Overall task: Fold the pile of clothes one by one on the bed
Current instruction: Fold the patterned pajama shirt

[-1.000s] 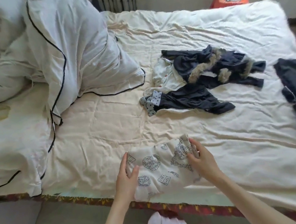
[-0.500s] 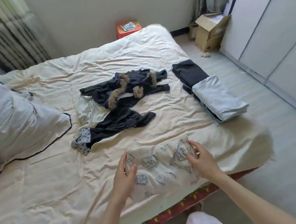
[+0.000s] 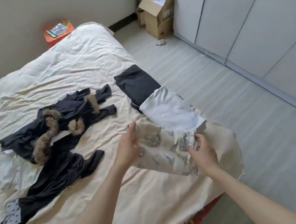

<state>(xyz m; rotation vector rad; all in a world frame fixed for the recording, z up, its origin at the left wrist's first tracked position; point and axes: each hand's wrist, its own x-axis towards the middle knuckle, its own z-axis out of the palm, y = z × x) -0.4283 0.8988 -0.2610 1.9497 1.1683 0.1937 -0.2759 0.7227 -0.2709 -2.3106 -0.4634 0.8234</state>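
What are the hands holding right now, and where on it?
Both hold the folded printed garment: left hand at its left edge, right hand pinching its right edge.

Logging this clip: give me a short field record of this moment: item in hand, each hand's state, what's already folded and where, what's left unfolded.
item in hand: folded printed cream garment, held near the bed's right edge
left hand: on the garment's left edge, fingers loosely extended
right hand: pinching the garment's right edge
folded already: dark garment and pale blue garment, one overlapping the other, beside the right edge
left unfolded: dark fur-trimmed clothes spread mid-bed, with a dotted grey piece at the near end
surface: cream sheet, wrinkled
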